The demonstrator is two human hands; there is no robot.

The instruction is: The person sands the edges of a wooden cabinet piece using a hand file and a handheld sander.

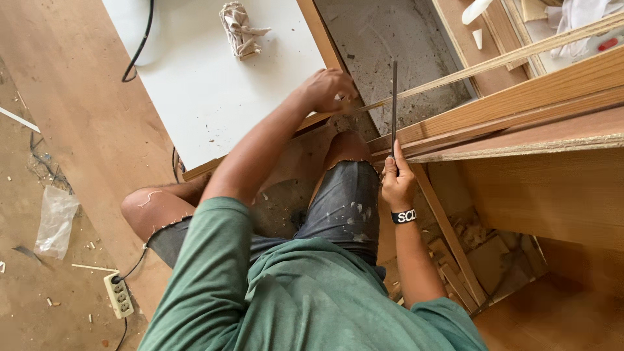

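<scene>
Where the view begins at far left, a crumpled clear plastic bag lies on the dusty floor, with a white power strip and its black cable nearer the person's bare knee.

Next item: white worktop, wood-edged, carrying a knotted rag near its far edge and a black cable trailing off its left corner.

Left hand: arm stretched forward and across the body, elbow slightly bent, hand at the worktop's right edge. Fingers curled together, pinching the near end of a thin pale wooden strip. From the hand, that strip runs up and to the right, above the concrete floor patch, toward the top right corner.

Right hand: forearm raised nearly vertical from the lap, black wristband at the wrist. Fingers closed around the lower end of a slim dark metal file, thumb laid along it. File stands almost upright in the view and crosses the strip just right of the left hand.

Farther right: layered wooden boards with raw chipboard edges, the right hand just beside their near end; below them, offcut wood scraps heaped on the floor.
</scene>
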